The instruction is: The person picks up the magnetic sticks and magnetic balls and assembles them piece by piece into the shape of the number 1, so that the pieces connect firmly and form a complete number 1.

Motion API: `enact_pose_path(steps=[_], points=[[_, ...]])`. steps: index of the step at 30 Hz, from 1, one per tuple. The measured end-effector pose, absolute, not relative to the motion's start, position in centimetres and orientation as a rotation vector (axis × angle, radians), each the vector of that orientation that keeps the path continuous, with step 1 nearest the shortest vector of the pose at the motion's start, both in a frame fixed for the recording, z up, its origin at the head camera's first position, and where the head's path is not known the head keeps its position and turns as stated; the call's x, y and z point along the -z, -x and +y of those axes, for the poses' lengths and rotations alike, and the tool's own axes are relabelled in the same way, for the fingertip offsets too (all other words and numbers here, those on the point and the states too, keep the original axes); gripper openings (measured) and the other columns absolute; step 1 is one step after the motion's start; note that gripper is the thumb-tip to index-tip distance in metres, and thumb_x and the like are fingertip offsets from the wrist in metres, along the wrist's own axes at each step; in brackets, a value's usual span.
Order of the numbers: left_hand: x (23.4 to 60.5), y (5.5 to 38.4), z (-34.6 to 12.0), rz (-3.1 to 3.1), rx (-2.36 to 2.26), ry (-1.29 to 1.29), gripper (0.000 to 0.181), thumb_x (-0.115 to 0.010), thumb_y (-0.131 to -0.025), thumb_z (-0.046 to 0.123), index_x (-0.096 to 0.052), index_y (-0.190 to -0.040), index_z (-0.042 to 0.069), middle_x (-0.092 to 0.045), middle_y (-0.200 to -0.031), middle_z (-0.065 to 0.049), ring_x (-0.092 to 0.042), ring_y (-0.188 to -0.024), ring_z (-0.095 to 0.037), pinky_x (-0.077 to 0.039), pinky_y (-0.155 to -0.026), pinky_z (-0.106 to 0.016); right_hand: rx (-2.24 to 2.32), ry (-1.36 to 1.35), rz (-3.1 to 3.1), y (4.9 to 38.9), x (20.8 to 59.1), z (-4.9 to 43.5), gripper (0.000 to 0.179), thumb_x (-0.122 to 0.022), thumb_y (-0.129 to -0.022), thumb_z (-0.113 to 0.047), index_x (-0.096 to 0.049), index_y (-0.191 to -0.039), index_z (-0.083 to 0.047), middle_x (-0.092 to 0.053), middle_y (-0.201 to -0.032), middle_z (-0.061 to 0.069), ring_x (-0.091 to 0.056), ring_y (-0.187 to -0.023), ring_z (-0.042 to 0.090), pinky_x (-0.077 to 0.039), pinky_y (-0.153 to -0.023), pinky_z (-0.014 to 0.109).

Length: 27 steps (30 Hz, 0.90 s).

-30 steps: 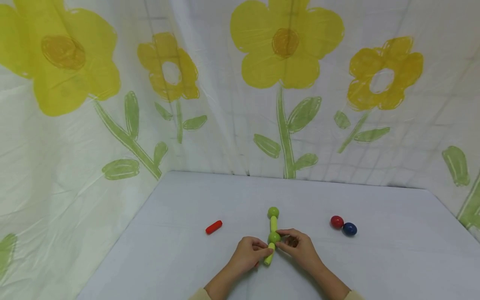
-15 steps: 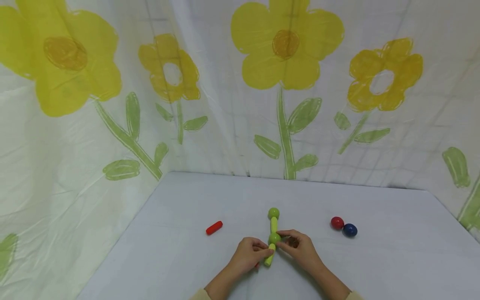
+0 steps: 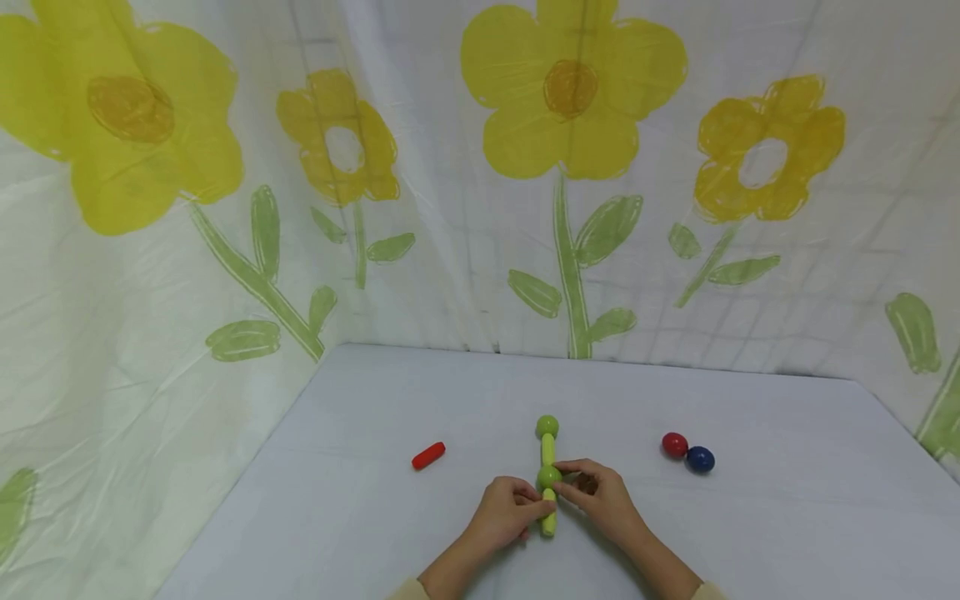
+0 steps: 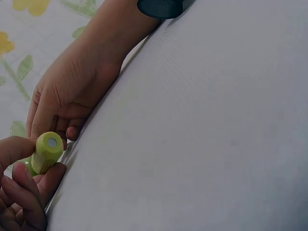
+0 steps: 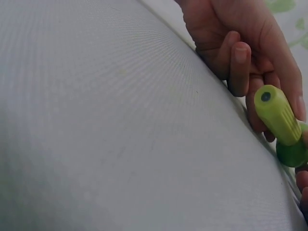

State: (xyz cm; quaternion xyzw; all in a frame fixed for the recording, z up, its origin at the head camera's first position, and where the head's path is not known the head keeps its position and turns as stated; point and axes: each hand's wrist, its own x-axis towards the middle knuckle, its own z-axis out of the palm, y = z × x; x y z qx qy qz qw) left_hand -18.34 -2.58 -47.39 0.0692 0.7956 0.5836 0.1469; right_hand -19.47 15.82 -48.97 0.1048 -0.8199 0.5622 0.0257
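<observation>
In the head view, a line of light green magnetic building pieces lies at the middle front: a far ball, a rod, a nearer ball and a nearer rod. My left hand pinches the nearer rod from the left. With thumb and finger, my right hand holds the nearer ball from the right. The left wrist view shows the nearer rod end-on, a grey disc in its tip. In the right wrist view, that rod meets the ball.
A red rod lies left of the green line. To the right, a red ball and a dark blue ball sit side by side. Behind the white table hangs a flower-printed curtain.
My left hand has swung the nearer rod's front end to the right, so its slant is gone and it lines up with the other green pieces. My right hand stays on the ball.
</observation>
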Motion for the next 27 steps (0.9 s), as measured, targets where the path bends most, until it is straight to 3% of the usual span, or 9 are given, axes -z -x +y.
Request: enact_pose_path(steps=[27], points=[[47.48, 18.20, -2.20, 2.353, -1.641, -0.216, 0.018, -0.077, -0.082, 0.018, -0.065, -0.077, 0.005, -0.059, -0.061, 0.004, -0.043, -0.045, -0.005, -0.035, -0.043, -0.019, -1.768, -0.368, -2.516, 19.25, 49.01, 16.01, 0.028, -0.075, -0.085, -0.010, -0.070, -0.110, -0.001, -0.067, -0.098, 0.009, -0.052, -0.070, 0.007, -0.045, -0.061, 0.021]])
